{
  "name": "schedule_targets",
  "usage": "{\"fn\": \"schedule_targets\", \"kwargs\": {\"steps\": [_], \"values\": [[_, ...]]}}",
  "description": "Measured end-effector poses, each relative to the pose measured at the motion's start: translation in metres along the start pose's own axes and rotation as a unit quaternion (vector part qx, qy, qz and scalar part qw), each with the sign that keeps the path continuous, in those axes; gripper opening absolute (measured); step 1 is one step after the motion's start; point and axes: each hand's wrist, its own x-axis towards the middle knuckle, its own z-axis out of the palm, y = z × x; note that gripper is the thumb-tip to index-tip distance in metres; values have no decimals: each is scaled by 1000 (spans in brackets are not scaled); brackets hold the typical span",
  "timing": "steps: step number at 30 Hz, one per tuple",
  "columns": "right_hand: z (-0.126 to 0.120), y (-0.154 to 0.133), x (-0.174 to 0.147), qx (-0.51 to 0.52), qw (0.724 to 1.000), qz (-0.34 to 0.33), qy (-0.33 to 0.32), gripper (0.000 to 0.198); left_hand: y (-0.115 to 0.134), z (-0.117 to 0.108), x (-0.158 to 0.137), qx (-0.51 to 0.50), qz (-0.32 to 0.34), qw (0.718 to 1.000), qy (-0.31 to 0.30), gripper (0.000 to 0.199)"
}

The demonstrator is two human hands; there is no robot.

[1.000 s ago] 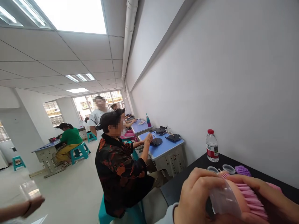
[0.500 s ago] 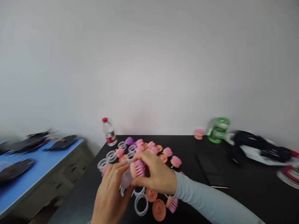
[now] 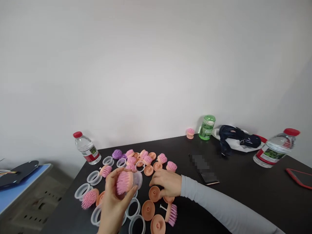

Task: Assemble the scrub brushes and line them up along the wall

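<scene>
Raised over the table, my left hand (image 3: 112, 203) is closed around a brush head (image 3: 124, 182) with pink bristles and a peach base. A clear plastic cup-like part (image 3: 137, 179) sits against the base, its end pointing right. My right hand (image 3: 168, 182) is low over the peach round caps, thumb and fingers apart around the edge of one cap (image 3: 154, 194); whether they touch it I cannot tell. Just below lie another peach cap (image 3: 148, 210) and a pink brush head (image 3: 171, 214) with a white stem. Clear plastic rings (image 3: 133, 208) lie between my hands.
More pink brush heads (image 3: 147, 160) and a purple one (image 3: 117, 154) lie farther back on the black table (image 3: 180, 146). Water bottles stand left (image 3: 87, 148) and right (image 3: 275, 149). At the back are a green jar (image 3: 207, 127) and a dark strap bundle (image 3: 240, 137); a phone (image 3: 203, 169) lies right.
My hands have separated. The left keeps the brush head with the clear part, now turned bristles left; the right has let go and moved down to the peach caps. The view has swung right.
</scene>
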Motion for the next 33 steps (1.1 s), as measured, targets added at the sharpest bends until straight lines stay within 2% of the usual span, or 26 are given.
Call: {"fn": "schedule_targets", "kwargs": {"steps": [3,6,8,11,14,15,16,19,20,22,26,33], "values": [[31,4,8,-5,999,-23,-45,45,-7,3,-5,-100,-60,993,-28,52],[42,7,12,1,998,-34,-48,43,-15,0,-11,-196,-101,974,-51,50],[37,9,11,12,999,-27,-19,48,-20,-2,-15,-250,-121,959,-58,50],[14,3,8,45,998,-12,52,57,-23,-2,-19,-310,-140,940,-42,49],[-11,-17,4,116,986,-13,117,50,-19,5,-22,-346,-132,929,-5,49],[-16,-27,3,167,975,-20,146,45,-16,8,-23,-352,-126,927,3,49],[-19,-37,1,246,952,-31,181,40,-14,11,-24,-355,-118,927,8,49],[-14,-64,-2,426,868,-67,246,31,-6,19,-29,-347,-85,934,14,52],[-9,-71,-3,451,852,-71,255,29,-4,21,-31,-341,-73,937,17,53],[1,-79,-4,472,838,-67,266,25,-3,23,-34,-329,-56,942,23,56],[8,-82,-5,451,850,-53,268,31,-7,23,-38,-303,-39,952,28,58],[-10,-84,-11,290,911,-46,289,34,-4,17,-42,-243,-8,970,22,57]]}}
